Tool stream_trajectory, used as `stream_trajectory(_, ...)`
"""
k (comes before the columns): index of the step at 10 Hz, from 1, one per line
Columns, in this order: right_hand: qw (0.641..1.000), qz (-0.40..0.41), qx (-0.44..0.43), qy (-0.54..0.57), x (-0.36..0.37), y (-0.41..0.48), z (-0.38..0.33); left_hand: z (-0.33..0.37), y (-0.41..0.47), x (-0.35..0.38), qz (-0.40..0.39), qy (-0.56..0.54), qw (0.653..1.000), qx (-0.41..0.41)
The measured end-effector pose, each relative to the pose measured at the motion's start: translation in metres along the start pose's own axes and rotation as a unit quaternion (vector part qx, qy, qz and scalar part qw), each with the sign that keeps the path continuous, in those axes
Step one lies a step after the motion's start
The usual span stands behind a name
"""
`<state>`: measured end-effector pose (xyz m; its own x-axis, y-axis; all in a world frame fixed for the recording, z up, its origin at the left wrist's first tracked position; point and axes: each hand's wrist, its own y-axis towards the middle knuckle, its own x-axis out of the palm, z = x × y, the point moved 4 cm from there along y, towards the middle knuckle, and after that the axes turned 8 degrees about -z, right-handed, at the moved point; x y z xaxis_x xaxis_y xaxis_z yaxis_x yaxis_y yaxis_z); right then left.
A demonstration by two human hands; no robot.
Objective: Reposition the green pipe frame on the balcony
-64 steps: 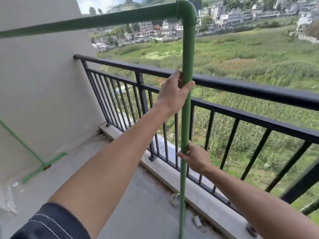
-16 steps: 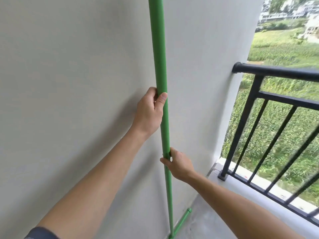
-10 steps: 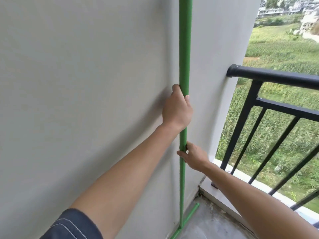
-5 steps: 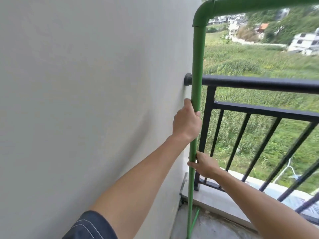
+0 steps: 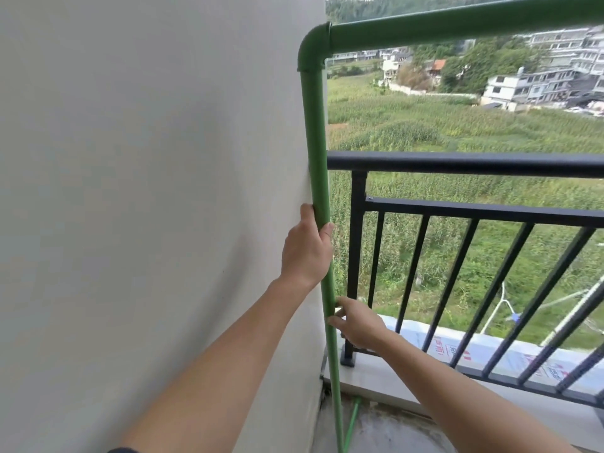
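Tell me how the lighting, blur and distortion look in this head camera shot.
Head view: soft, even daylight, no hard shadows or glare on the wall; wide-angle bending curves the green pipe frame and black railing; slight softness overall, hands fairly sharp.

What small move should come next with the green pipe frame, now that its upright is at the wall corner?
Probably ease the upright flat against the wall and set its foot down. The left hand is wrapped around it, the right hand grips lower, and it stands just inside the railing; whether the foot touches the floor is out of view.
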<state>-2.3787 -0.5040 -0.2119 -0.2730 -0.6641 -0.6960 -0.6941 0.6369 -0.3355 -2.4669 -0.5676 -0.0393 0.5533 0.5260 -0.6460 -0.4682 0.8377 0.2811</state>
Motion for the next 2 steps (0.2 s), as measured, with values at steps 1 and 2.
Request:
stream_trajectory(1,0.998,0.026,-0.026,0.051,-0.031,-0.029,0.006,-0.012,-0.005,0.003,-0.022,-0.022,0.999,-0.024)
stream_trajectory(2,0.989,0.086,-0.067,0.104,-0.080,-0.071,0.013,-0.030,-0.021,0.008,-0.057,-0.064,0.994,-0.068)
